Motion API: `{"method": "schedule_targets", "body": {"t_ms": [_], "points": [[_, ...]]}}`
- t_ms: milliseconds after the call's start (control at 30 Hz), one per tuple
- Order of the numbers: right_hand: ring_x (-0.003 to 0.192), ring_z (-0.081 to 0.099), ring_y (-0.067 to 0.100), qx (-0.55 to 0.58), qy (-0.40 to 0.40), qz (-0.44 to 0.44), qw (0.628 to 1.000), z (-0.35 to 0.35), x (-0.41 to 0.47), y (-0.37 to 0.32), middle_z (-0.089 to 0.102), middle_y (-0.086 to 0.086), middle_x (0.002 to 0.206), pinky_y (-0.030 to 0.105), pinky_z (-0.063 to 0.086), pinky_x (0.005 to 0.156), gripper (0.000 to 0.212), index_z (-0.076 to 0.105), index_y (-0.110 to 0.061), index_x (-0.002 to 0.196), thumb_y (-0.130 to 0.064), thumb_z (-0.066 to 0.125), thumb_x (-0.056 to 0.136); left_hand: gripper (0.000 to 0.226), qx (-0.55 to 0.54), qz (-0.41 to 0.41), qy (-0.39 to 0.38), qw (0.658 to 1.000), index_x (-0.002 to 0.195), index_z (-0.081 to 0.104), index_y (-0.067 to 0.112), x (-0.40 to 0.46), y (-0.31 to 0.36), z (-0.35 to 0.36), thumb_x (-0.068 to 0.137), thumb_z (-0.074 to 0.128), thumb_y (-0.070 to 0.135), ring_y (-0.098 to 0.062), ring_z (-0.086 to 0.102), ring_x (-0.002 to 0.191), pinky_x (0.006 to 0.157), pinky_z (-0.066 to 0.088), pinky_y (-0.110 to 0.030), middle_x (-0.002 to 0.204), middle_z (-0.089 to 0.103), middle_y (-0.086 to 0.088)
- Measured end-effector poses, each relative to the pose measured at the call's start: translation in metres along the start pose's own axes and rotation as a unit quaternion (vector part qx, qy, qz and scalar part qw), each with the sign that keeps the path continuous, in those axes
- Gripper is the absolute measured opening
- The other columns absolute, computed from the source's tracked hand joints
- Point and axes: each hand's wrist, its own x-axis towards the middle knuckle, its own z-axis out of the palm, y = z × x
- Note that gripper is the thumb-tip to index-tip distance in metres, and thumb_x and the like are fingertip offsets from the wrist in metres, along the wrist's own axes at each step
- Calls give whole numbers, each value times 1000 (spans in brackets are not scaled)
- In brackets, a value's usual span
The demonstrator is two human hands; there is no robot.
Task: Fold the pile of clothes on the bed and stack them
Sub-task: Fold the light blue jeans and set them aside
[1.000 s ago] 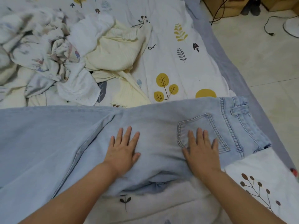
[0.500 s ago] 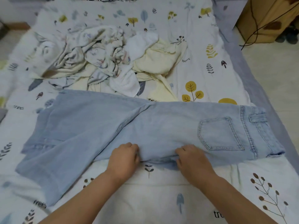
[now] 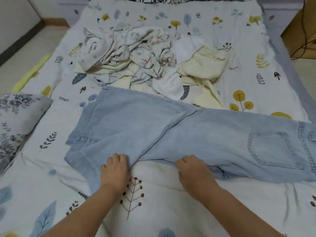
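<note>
Denim, pale blue: one pair of jeans (image 3: 196, 134) is laid flat across the bed (image 3: 171, 211), waistband and back pocket (image 3: 273, 149) turned to the right, legs spread to the left. The near edge is gripped at two places. The left hand (image 3: 116, 170) is curled round the hem of the nearer leg; the right hand (image 3: 195, 171) is curled round the edge near the crotch seam, fingers tucked under the cloth. Behind the jeans, a crumpled pile of clothes (image 3: 145, 57) is heaped, white, cream and floral items tangled together, its front edge touched by the denim. A grey floral pillow (image 3: 15, 117) is placed at the left edge.
</note>
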Motion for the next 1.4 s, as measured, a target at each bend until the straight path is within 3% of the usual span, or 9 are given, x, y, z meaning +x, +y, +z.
{"method": "schedule_targets", "body": {"t_ms": [133, 267, 400, 533, 667, 867, 1133, 1267, 1400], "points": [[63, 61, 19, -11, -34, 19, 999, 14, 38, -35, 62, 3, 67, 23, 45, 54, 30, 66, -14, 70, -8, 83, 45, 38, 7, 71, -26, 997, 126, 40, 19, 23, -24, 0, 89, 42, 13, -24, 40, 117, 93, 35, -33, 130, 38, -5], [63, 66, 30, -7, -18, 76, 997, 25, 72, -67, 67, 15, 76, 35, 52, 49, 54, 72, -6, 81, 4, 84, 29, 36, -68, 144, -76, 984, 128, 43, 19, 41, -50, -21, 93, 41, 16, -25, 51, 115, 92, 40, -32, 125, 51, -7], [130, 39, 42, -17, -46, 109, 993, 27, 112, -90, 34, 28, 144, 49, 39, 101, 70, 46, -11, 137, -7, 74, 73, 12, -97, 210, -49, 972, 104, 47, 17, 60, -84, -58, 92, 46, 21, -28, 56, 101, 74, 36, -32, 108, 60, -10], [113, 57, 43, -3, 4, 116, 993, 24, 145, -97, 62, 23, 117, 56, 42, 93, 29, 67, -5, 87, 4, 78, 61, 8, -150, 235, -23, 960, 82, 44, 17, 90, -118, -94, 83, 53, 18, -29, 57, 96, 67, 33, -32, 98, 64, -10], [100, 56, 27, -3, -35, 145, 989, 19, 179, -91, 58, 4, 86, 40, 18, 109, 12, 45, -21, 92, -10, 47, 90, 28, -131, 250, -91, 955, 104, 58, 25, 132, -160, -117, 77, 62, 21, -14, 55, 92, 67, 34, -22, 91, 60, 8], [83, 49, 25, 91, 24, 169, 981, 3, 221, -84, 48, -3, 76, 33, 25, 70, 20, 43, -20, 83, -28, 61, 86, 24, -244, 179, -61, 951, 80, 55, 34, 190, -201, -144, 71, 71, 19, -1, 51, 61, 52, 36, -8, 71, 58, 11], [99, 51, 31, 110, 71, 222, 966, 7, 291, -46, 61, 9, 97, 39, 35, 83, 22, 57, -13, 103, -28, 59, 88, 30, -385, 80, 166, 904, 92, 54, 24, 272, -173, -143, 73, 77, 27, -12, 54, 72, 63, 38, -26, 78, 57, 10], [121, 41, 31, 48, -104, 292, 950, 28, 303, -21, 50, 12, 129, 43, 33, 98, 44, 43, -15, 131, -41, 39, 95, 53, -325, -8, 53, 944, 125, 43, 7, 299, -162, -97, 85, 65, 34, -31, 57, 103, 81, 40, -35, 116, 58, -12], [114, 47, 30, 23, -145, 280, 949, 41, 301, 0, 54, 13, 121, 41, 37, 94, 39, 54, -16, 119, -39, 31, 99, 61, -274, -67, -39, 959, 128, 41, -1, 302, -161, -59, 87, 61, 39, -38, 50, 117, 95, 39, -40, 128, 52, -22]]}}
